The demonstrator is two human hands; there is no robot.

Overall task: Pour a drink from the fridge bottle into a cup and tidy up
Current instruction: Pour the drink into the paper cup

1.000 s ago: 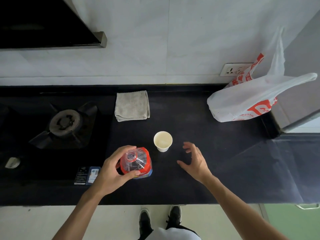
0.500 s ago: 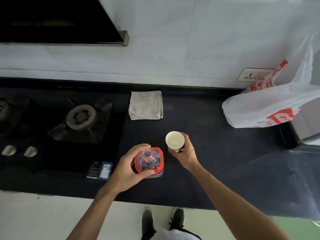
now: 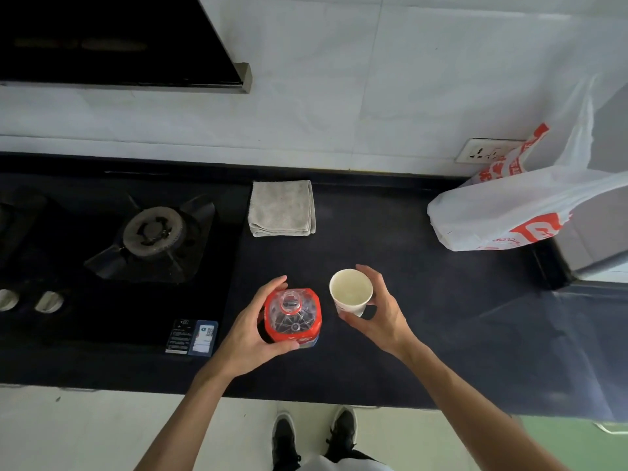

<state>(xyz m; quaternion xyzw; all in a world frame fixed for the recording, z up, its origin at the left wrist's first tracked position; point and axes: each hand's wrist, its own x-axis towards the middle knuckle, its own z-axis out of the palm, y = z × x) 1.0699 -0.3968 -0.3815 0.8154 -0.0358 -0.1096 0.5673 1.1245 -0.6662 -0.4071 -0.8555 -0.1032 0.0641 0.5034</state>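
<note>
Now wrapped around the white paper cup point(image 3: 350, 293), the right hand point(image 3: 377, 316) grips it just right of the clear, red-labelled bottle point(image 3: 293, 317), which the left hand's point(image 3: 253, 329) fingers clasp upright on the dark worktop point(image 3: 424, 300).

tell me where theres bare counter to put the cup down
Free: the wide patch between cup, cloth and bag, and the stretch right of the right hand. Crowded: the gap between bottle and cup.
</note>
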